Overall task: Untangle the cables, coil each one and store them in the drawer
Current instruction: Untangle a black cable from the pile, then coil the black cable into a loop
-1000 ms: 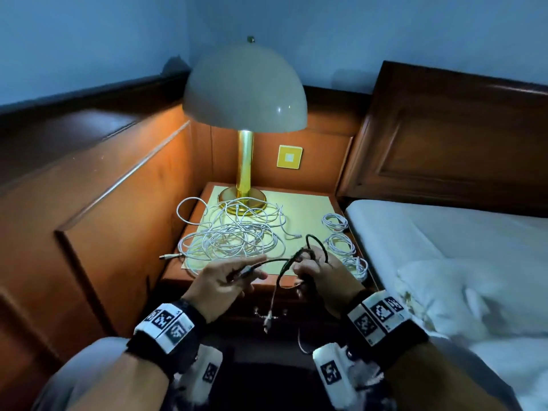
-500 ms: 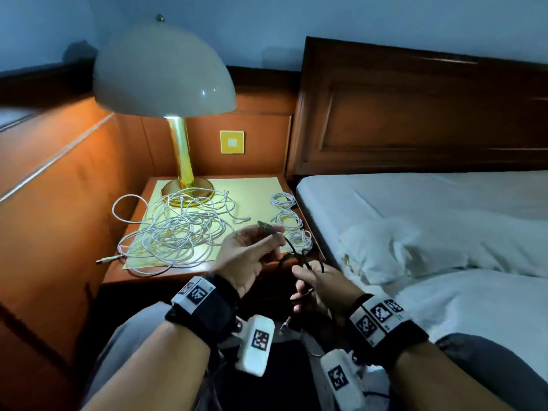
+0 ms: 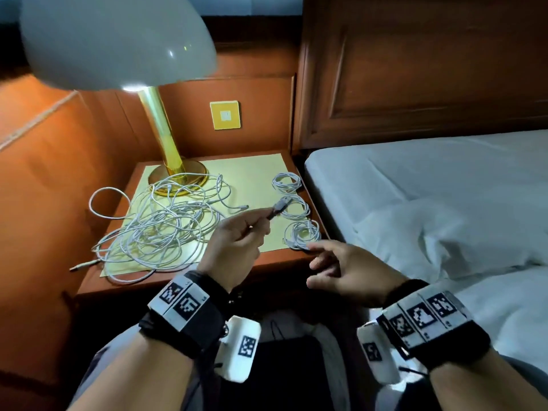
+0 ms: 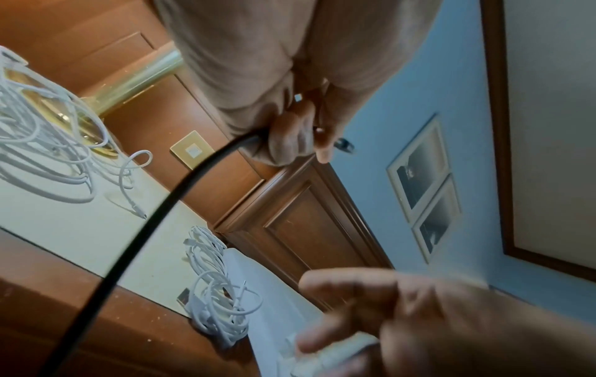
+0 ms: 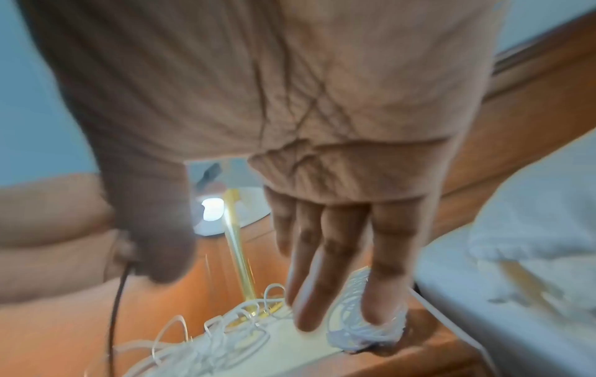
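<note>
Since half a second ago both hands have risen toward the nightstand [image 3: 184,280]: left hand [image 3: 237,241] now holds its plug above the yellow mat, and right hand [image 3: 347,271] has let go of the black loop it was working low in the frame

Left hand, centre of the head view: fingers curled, thumb and forefinger pinching the black cable [image 4: 154,219] just behind its plug [image 3: 278,207]. Plug points up-right, over the middle coil. Left wrist view: cable runs out of the fist and down to lower left of the frame

Right hand, right of centre: fingers straight and spread, holding nothing. Fingertips [image 5: 384,313] sit at the nearest white coil [image 3: 302,234] by the front right corner of the nightstand; contact can't be confirmed, right wrist view is blurred

Two more coils [image 3: 286,182] lie in a row behind it, along the right edge of the mat. White tangle [image 3: 157,226] covers centre-left of the nightstand, one loop hanging over the left edge, one plug end poking out at lower left

Lamp [image 3: 115,40] upper left, brass base behind the tangle. Bed [image 3: 430,185] fills the right side. Drawer not in view
</note>
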